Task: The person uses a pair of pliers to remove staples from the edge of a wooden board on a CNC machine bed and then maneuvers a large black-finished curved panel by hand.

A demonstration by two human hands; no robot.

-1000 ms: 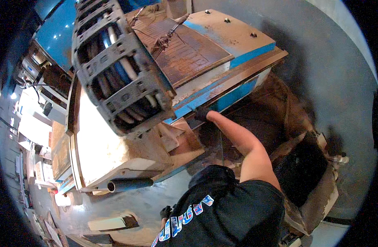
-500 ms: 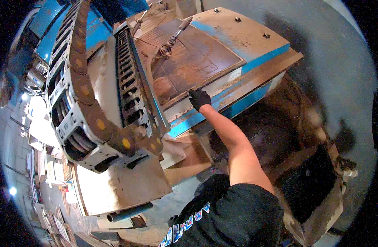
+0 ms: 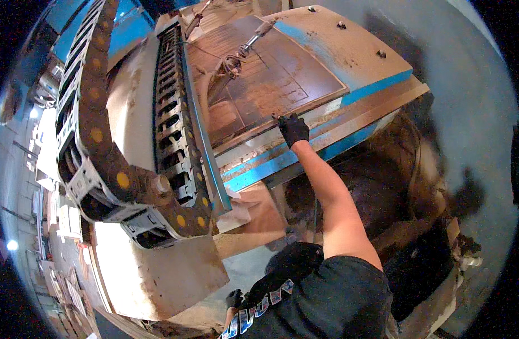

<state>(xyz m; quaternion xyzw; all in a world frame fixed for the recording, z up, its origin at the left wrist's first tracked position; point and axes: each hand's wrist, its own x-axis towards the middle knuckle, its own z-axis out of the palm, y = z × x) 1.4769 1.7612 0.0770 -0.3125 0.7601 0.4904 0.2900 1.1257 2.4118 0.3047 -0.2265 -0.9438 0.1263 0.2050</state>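
Two gloved hands show, both in black gloves. The right hand (image 3: 293, 129) reaches far out on a bare arm and rests on the near edge of the one rusty brown plate (image 3: 271, 79) lying on the machine bed (image 3: 355, 62); its fingers look partly curled against the edge, but whether they grip anything cannot be told. The left hand (image 3: 233, 298) sits low and near, by the dark shirt, mostly hidden, so its opening cannot be told either. One black cable chain (image 3: 96, 135) with yellow dots loops at the left, beside one slotted track (image 3: 172, 113). Three bolt heads stud the bed's far right part. One nozzle with hoses (image 3: 237, 56) hangs over the plate, small and hard to make out. Dark pit (image 3: 384, 192) contents to the right are blurred.
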